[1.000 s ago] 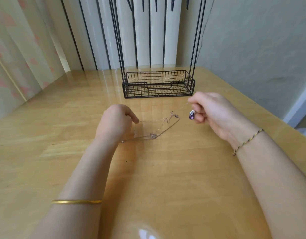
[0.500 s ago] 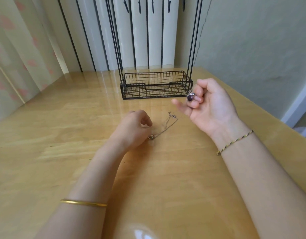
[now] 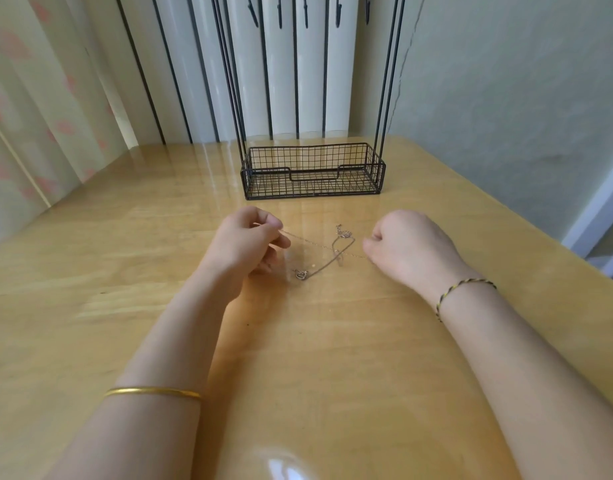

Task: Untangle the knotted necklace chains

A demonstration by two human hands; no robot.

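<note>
Left hand [image 3: 249,244]: thumb and forefinger pinch a thin chain [image 3: 319,243], which is faint. Right hand [image 3: 409,251]: fingers curled under, tips hidden, apparently gripping the other end. Chain stretched between them, over a second chain [image 3: 327,261] lying mid-table [image 3: 332,341], short of the wire basket [image 3: 313,180] at the far edge.

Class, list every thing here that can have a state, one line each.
left hand, pinching the thin chain's end
right hand, pinching its other end
thin chain, stretched taut between the hands
silver necklace, lying slack on the table, crossed by the thin chain
wire basket, upright on the table
</note>
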